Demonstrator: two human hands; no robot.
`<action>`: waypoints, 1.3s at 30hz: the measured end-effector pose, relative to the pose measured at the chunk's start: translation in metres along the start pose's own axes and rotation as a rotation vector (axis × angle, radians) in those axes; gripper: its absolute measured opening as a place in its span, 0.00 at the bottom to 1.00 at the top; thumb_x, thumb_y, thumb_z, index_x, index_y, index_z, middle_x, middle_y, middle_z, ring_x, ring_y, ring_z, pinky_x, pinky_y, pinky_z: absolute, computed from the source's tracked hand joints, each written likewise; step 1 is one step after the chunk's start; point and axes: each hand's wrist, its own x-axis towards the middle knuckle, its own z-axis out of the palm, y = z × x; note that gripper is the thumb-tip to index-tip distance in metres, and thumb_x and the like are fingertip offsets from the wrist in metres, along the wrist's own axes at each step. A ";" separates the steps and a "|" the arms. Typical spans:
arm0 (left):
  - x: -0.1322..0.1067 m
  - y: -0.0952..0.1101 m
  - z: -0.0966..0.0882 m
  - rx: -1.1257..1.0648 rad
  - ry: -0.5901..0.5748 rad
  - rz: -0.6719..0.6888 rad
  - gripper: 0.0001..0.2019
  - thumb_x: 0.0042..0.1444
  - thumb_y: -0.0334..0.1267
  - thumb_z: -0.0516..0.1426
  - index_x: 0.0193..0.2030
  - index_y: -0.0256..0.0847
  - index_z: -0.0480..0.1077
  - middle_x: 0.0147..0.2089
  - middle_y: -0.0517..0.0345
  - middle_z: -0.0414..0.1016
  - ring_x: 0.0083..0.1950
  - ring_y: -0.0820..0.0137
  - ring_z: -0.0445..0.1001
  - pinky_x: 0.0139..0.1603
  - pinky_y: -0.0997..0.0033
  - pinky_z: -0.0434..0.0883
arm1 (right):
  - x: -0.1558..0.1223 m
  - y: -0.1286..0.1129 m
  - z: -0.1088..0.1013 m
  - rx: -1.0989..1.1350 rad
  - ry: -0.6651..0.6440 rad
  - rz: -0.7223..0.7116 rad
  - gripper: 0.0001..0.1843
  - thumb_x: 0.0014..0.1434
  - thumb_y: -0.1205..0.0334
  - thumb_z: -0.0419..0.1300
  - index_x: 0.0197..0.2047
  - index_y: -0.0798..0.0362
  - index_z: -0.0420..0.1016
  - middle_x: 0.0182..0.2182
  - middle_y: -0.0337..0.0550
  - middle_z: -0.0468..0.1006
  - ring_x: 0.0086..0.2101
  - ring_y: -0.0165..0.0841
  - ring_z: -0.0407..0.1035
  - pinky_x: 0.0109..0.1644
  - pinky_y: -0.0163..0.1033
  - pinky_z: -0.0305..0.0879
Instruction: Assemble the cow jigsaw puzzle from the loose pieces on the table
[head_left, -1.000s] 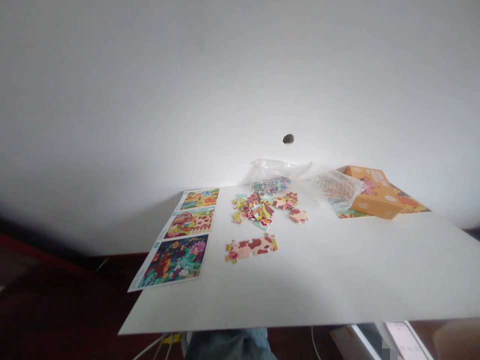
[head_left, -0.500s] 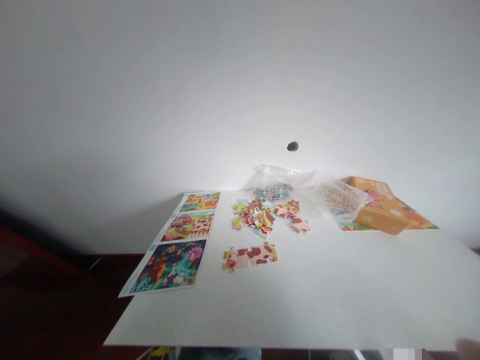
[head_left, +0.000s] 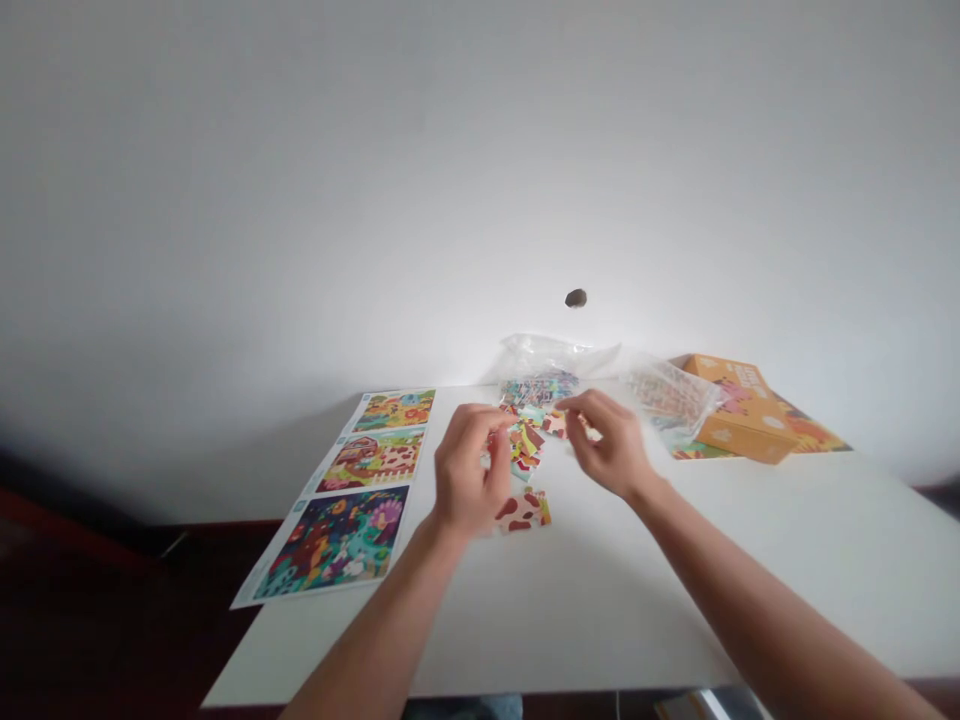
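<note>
Your left hand (head_left: 465,470): half curled, thumb and fingers parted, nothing seen in it. Just right of its wrist, cow-print puzzle strip (head_left: 527,510), visible part running sideways, left end hidden; this hand is nearer it. Puzzle pile (head_left: 527,441) beyond, between both hands. Your right hand (head_left: 611,448): likewise parted, fingertips pointing left over the worktop (head_left: 600,600).

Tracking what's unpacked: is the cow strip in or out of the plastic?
Out: the cow strip lies on the table, apart from the plastic; the left hand partly hides it.
</note>
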 end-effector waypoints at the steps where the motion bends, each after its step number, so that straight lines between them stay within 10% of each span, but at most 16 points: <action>1: 0.000 -0.011 0.008 0.012 -0.016 -0.007 0.11 0.63 0.27 0.52 0.47 0.41 0.74 0.47 0.52 0.76 0.49 0.65 0.73 0.51 0.60 0.74 | -0.004 0.011 0.016 -0.077 -0.090 0.010 0.13 0.66 0.67 0.52 0.46 0.49 0.77 0.36 0.45 0.76 0.36 0.35 0.69 0.39 0.40 0.68; 9: -0.026 -0.096 0.057 0.139 -0.224 -0.170 0.24 0.48 0.16 0.49 0.42 0.43 0.77 0.42 0.55 0.78 0.47 0.62 0.71 0.51 0.58 0.71 | -0.030 0.067 0.077 -0.340 -0.378 0.076 0.22 0.61 0.55 0.63 0.57 0.48 0.73 0.46 0.49 0.75 0.45 0.42 0.66 0.53 0.47 0.64; 21: -0.025 -0.081 0.050 0.064 -0.562 -0.074 0.20 0.55 0.29 0.56 0.53 0.49 0.76 0.56 0.60 0.78 0.57 0.57 0.67 0.59 0.52 0.62 | -0.030 0.077 0.073 -0.264 -0.480 0.091 0.15 0.59 0.54 0.67 0.47 0.48 0.76 0.40 0.42 0.79 0.42 0.38 0.65 0.50 0.42 0.62; 39: -0.025 -0.074 0.049 0.059 -0.597 -0.052 0.25 0.54 0.28 0.57 0.59 0.48 0.73 0.59 0.56 0.75 0.59 0.55 0.65 0.60 0.51 0.63 | -0.028 0.075 0.069 -0.281 -0.442 0.096 0.16 0.61 0.52 0.65 0.51 0.45 0.76 0.44 0.43 0.80 0.44 0.40 0.67 0.52 0.45 0.62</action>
